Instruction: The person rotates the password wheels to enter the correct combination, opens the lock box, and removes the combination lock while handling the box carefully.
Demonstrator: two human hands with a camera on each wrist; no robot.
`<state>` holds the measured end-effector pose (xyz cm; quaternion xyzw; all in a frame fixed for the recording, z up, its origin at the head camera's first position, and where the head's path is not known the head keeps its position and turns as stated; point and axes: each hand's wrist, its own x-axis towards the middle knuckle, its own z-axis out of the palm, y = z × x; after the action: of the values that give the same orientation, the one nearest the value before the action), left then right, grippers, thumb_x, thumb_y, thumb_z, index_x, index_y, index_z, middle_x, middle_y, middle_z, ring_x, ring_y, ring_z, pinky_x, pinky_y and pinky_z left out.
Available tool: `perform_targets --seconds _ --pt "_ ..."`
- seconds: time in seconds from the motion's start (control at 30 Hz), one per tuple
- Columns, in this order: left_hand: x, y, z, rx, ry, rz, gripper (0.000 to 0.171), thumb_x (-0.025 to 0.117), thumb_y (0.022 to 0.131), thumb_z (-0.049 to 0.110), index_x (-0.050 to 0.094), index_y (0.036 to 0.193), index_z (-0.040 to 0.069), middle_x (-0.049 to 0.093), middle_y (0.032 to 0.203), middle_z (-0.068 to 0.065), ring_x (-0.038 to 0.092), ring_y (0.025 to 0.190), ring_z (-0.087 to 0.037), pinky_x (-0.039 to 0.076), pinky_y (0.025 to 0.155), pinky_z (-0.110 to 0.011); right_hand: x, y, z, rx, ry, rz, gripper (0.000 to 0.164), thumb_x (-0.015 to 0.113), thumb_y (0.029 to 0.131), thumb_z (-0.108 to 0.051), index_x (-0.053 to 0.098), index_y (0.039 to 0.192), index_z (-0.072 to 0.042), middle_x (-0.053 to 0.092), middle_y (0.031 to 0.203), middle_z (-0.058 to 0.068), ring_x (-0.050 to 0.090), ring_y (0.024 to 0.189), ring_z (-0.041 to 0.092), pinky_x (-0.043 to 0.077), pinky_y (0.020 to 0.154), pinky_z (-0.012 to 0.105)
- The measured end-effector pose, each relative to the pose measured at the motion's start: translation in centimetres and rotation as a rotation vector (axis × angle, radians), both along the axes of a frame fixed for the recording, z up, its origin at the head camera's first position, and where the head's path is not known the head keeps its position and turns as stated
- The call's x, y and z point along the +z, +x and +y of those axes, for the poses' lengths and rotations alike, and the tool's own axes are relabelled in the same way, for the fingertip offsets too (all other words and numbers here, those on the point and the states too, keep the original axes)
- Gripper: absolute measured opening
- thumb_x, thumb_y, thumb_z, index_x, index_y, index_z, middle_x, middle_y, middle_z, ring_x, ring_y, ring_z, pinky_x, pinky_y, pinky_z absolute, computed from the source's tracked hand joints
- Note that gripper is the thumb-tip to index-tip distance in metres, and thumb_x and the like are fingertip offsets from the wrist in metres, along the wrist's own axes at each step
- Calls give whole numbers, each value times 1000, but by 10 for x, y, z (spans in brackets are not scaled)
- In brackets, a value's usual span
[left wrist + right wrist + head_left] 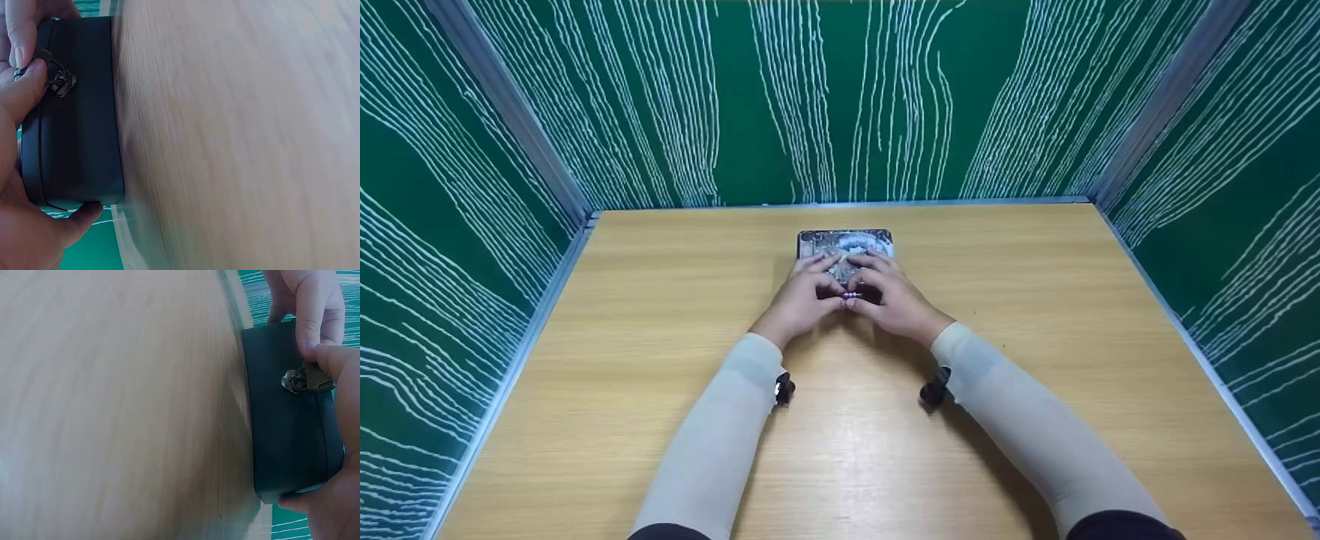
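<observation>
A small dark box (79,129) with a patterned lid (849,241) stands on the table, its plain front towards the person. A bronze-coloured metal clasp (315,378) with a wire loop sits at the middle of that front, near the lid seam. My left hand (799,298) and right hand (898,298) meet there, thumb tips close together, thumbs and index fingers pinching at the clasp. Other fingers of both hands rest on the lid and along the box's sides. Fingertips partly cover the clasp in both wrist views.
The box stands on a light wooden table (840,450), towards its far side. Green panels (735,97) with wavy white lines rise at the back and both sides, with grey metal edging (1177,315) along the table. Both forearms wear pale sleeves (712,442).
</observation>
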<state>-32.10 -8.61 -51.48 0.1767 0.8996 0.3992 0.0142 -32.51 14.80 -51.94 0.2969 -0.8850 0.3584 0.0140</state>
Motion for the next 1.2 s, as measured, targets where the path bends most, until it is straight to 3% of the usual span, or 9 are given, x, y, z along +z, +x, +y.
perform_targets --seconds 0.47,0.7,1.2 --pt "0 1 0 15 9 -34 6 89 99 22 87 104 18 42 183 12 25 177 -24 19 146 -54 -1 -1 0 1 13 -3 18 80 107 -31 76 118 -17 47 181 6 19 177 42 13 142 74" --pt "0 1 0 8 -2 -19 8 88 101 21 88 107 17 45 182 9 26 176 -26 21 146 -52 0 -1 0 3 -8 -8 24 83 105 -32 73 120 -16 49 179 8 23 176 42 15 142 73" --pt "0 0 0 5 16 -16 7 89 100 22 88 104 17 44 182 10 26 176 -26 21 146 -52 0 -2 0 0 -13 -17 18 81 107 -28 75 118 -15 48 180 8 21 177 42 12 143 72"
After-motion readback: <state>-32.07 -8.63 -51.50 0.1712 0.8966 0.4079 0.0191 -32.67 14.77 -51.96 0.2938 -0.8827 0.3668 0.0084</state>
